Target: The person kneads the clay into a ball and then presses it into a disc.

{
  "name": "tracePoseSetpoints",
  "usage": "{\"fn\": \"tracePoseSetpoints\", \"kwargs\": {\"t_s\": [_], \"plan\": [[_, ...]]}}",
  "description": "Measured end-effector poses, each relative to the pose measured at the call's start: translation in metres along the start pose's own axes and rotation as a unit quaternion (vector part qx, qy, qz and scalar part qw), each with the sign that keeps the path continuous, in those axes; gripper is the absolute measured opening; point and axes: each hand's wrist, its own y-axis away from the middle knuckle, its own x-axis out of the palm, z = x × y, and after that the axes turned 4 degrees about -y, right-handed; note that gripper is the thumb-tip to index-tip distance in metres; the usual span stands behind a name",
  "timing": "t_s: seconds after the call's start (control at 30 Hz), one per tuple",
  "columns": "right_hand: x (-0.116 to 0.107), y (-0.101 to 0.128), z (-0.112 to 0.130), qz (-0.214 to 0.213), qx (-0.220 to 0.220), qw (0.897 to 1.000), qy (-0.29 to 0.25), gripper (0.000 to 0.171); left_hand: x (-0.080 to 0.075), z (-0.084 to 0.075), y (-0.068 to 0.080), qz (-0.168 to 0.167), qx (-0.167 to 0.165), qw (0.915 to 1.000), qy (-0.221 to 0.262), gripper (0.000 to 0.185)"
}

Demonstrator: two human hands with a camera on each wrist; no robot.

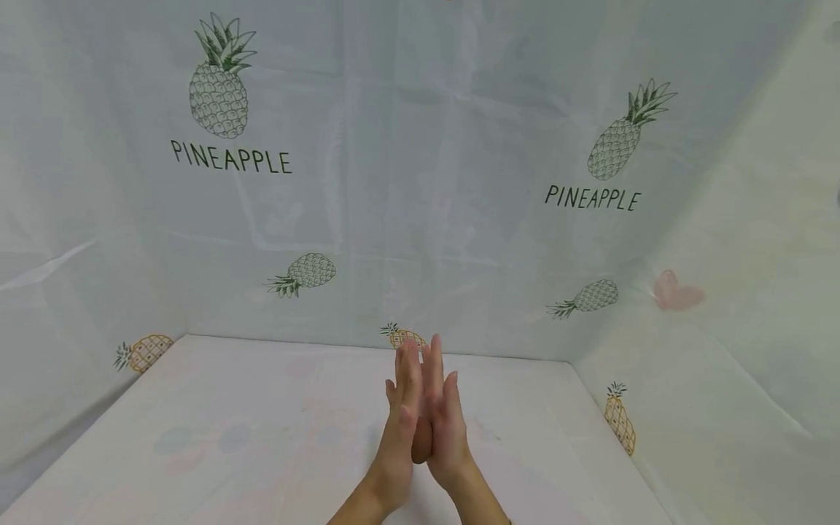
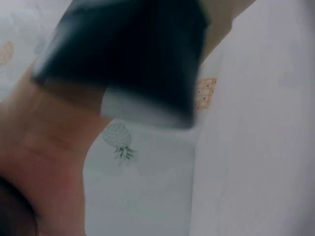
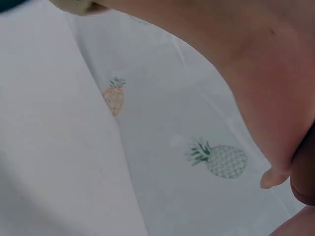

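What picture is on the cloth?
Pineapples, green and orange, on white cloth; head view.

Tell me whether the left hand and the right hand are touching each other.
Touching. The head view shows the left hand and right hand pressed palm to palm above the white table, fingers straight and pointing away, with no gap between them.
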Motion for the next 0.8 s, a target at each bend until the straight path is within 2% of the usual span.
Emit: {"fn": "tracePoseSetpoints", "kwargs": {"t_s": [0.13, 0.23, 0.47, 0.63, 0.8], "plan": [[0.008, 0.001, -0.007, 0.006, 0.018, 0.998, 0.052, 0.058, -0.012, 0.001, -0.002, -0.018, -0.027, 0.9994, 0.013, 0.060], [0.014, 0.003, -0.009, 0.000, 0.028, 0.997, 0.065, 0.057, -0.020, 0.004, -0.004, -0.031, -0.050, 0.9980, 0.024, 0.060], [0.025, 0.006, -0.004, -0.005, 0.018, 0.996, 0.090, 0.059, -0.031, 0.018, -0.009, -0.066, -0.055, 0.9963, -0.005, 0.061], [0.028, 0.007, -0.002, -0.010, -0.001, 0.992, 0.126, 0.059, -0.032, 0.027, -0.010, -0.070, -0.072, 0.9949, -0.006, 0.058], [0.023, 0.007, 0.003, -0.029, -0.008, 0.989, 0.148, 0.058, -0.024, 0.034, -0.009, -0.056, -0.092, 0.9941, -0.011, 0.058]]}}
